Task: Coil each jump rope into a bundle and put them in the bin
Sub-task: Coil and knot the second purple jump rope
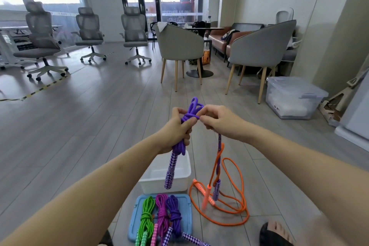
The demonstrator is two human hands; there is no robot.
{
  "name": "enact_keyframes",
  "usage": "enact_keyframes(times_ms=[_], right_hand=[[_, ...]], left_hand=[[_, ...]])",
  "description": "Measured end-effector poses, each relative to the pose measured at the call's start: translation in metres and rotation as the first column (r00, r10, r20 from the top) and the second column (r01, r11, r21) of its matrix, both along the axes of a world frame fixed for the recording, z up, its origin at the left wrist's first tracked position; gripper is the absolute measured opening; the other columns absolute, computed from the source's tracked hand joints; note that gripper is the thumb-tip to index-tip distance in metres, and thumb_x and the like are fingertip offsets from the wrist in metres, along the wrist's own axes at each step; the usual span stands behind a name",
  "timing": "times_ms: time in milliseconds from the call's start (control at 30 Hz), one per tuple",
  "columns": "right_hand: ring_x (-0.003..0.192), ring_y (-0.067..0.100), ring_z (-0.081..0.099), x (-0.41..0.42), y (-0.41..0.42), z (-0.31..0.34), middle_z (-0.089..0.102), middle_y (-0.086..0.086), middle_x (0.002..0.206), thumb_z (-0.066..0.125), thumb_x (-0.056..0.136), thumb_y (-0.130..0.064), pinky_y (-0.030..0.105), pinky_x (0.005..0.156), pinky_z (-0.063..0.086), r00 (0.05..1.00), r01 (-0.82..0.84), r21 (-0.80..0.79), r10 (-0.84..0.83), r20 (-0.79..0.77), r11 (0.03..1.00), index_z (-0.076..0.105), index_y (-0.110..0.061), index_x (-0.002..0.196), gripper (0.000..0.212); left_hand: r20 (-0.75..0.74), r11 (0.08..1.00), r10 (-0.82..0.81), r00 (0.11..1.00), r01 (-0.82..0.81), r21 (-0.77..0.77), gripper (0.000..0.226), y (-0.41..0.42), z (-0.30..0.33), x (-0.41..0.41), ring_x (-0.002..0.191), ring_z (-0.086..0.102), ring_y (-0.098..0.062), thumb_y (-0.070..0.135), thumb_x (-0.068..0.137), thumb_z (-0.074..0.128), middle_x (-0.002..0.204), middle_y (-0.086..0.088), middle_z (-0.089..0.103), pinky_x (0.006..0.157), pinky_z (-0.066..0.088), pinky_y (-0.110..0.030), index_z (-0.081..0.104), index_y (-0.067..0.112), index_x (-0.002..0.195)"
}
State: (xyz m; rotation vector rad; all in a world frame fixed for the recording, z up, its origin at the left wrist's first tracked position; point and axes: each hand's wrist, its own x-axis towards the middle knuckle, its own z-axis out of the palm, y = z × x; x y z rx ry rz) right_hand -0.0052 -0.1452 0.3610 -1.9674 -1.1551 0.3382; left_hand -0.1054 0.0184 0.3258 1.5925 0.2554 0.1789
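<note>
grey plank floor (83,126) runs back to three office chairs (135,34) along the glass wall and two padded chairs (180,46) near a round table, with wide bare boards to the left. a clear lidded tub (291,98) sits by the right wall.

both hands are raised over the floor with a purple jump rope (191,112) between them. the left hand (178,128) has its grip wrapped round the folded bundle, loops poking out above the fist and one patterned handle (170,171) hanging below. the right hand (214,119) pinches the wrapping strand at the top of the bundle; how far the knot is finished is hidden behind the fingers. the rope's tail drops from that hand to a second handle (216,189), twisted with a loose orange rope (237,205) that sprawls on the floor, part of it blurred.

below the hands a white bin (183,177) stands open, just beyond a blue lid (185,215). three tied bundles lie side by side on the lid: green (146,215), pink (161,211) and purple (174,213), their handles cut off by the bottom edge. a sandalled foot (277,233) shows at the lower right.
</note>
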Motion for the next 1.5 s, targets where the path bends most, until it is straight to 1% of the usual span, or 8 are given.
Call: enact_keyframes(times_ms=[167, 400, 533, 667, 933, 1167, 1333, 1500], right_hand=[[0.069, 0.018, 0.058, 0.003, -0.007, -0.020, 0.059, 0.007, 0.075, 0.059, 0.101, -0.017, 0.031, 0.071, 0.054, 0.979, -0.027, -0.007, 0.025, -0.203, 1.000, 0.055, -0.017, 0.115, 0.014], [0.092, 0.025, 0.067, 0.028, -0.016, -0.077, 0.068, 0.004, 0.095, 0.056, 0.104, -0.025, 0.031, 0.077, 0.049, 0.989, 0.118, -0.547, -0.048, 0.141, 0.829, 0.071, -0.012, 0.107, 0.021], [0.078, 0.022, 0.063, 0.038, -0.014, -0.053, 0.067, 0.005, 0.089, 0.057, 0.105, -0.022, 0.036, 0.071, 0.052, 0.883, 0.340, -0.195, -0.242, 0.402, 0.920, 0.072, -0.012, 0.107, 0.019], [0.066, 0.026, 0.071, 0.041, -0.016, -0.042, 0.070, 0.013, 0.081, 0.058, 0.102, -0.012, 0.044, 0.064, 0.062, 0.903, 0.365, -0.053, -0.340, 0.261, 0.930, 0.068, -0.011, 0.087, 0.018], [0.081, 0.020, 0.073, 0.047, -0.023, -0.026, 0.070, 0.010, 0.092, 0.054, 0.103, -0.003, 0.033, 0.077, 0.063, 0.862, 0.465, 0.220, -0.495, 0.110, 0.858, 0.070, -0.006, 0.104, 0.017], [0.080, 0.017, 0.074, 0.043, -0.023, -0.025, 0.071, 0.010, 0.093, 0.057, 0.103, -0.007, 0.030, 0.074, 0.064, 0.893, 0.438, 0.141, -0.448, 0.046, 0.888, 0.073, -0.005, 0.107, 0.017], [0.076, 0.015, 0.062, 0.038, -0.027, -0.029, 0.068, -0.001, 0.088, 0.055, 0.105, -0.024, 0.024, 0.058, 0.043, 0.919, 0.365, -0.210, -0.315, 0.236, 0.907, 0.073, -0.018, 0.104, 0.018], [0.091, 0.022, 0.072, 0.037, -0.027, -0.028, 0.074, 0.011, 0.099, 0.049, 0.108, -0.020, 0.022, 0.071, 0.054, 0.935, 0.311, -0.064, -0.318, -0.157, 0.948, 0.070, -0.007, 0.106, 0.024]], left_hand=[[0.079, 0.972, 0.133, 0.988, -0.114, -0.206, 0.022, -0.009, 0.005, 0.003, 0.052, 0.041, -0.013, 0.038, 0.106, 0.050, 0.075, -0.006, 0.048, 0.050, 0.044, -0.026, 0.034, 0.027, 0.115], [0.198, 0.947, 0.166, 0.966, -0.100, -0.306, 0.019, -0.003, 0.026, 0.002, 0.052, 0.041, -0.012, 0.035, 0.106, 0.051, 0.070, -0.002, 0.052, 0.048, 0.043, -0.024, 0.034, 0.028, 0.108], [0.140, 0.945, 0.193, 0.971, -0.146, -0.292, 0.019, 0.001, 0.016, 0.000, 0.051, 0.041, -0.012, 0.036, 0.106, 0.050, 0.070, -0.004, 0.051, 0.047, 0.043, -0.024, 0.034, 0.028, 0.107], [0.099, 0.956, 0.201, 0.975, -0.174, -0.237, 0.020, 0.007, 0.009, -0.004, 0.052, 0.042, -0.012, 0.036, 0.106, 0.051, 0.075, -0.006, 0.051, 0.048, 0.044, -0.025, 0.034, 0.026, 0.112], [0.099, 0.971, 0.169, 0.981, -0.149, -0.186, 0.021, -0.001, 0.008, -0.004, 0.053, 0.042, -0.012, 0.035, 0.106, 0.051, 0.076, -0.007, 0.051, 0.050, 0.045, -0.025, 0.034, 0.025, 0.113], [0.098, 0.972, 0.163, 0.982, -0.142, -0.188, 0.023, -0.006, 0.010, -0.002, 0.053, 0.045, -0.012, 0.036, 0.106, 0.051, 0.077, -0.007, 0.053, 0.051, 0.047, -0.025, 0.035, 0.025, 0.118], [0.114, 0.962, 0.182, 0.977, -0.153, -0.227, 0.021, -0.003, 0.011, -0.002, 0.053, 0.044, -0.012, 0.037, 0.106, 0.051, 0.076, -0.006, 0.052, 0.051, 0.046, -0.026, 0.034, 0.026, 0.113], [0.144, 0.938, 0.228, 0.963, -0.178, -0.298, 0.020, 0.004, 0.018, -0.003, 0.052, 0.043, -0.012, 0.036, 0.106, 0.052, 0.073, -0.005, 0.053, 0.049, 0.045, -0.026, 0.035, 0.026, 0.112]])
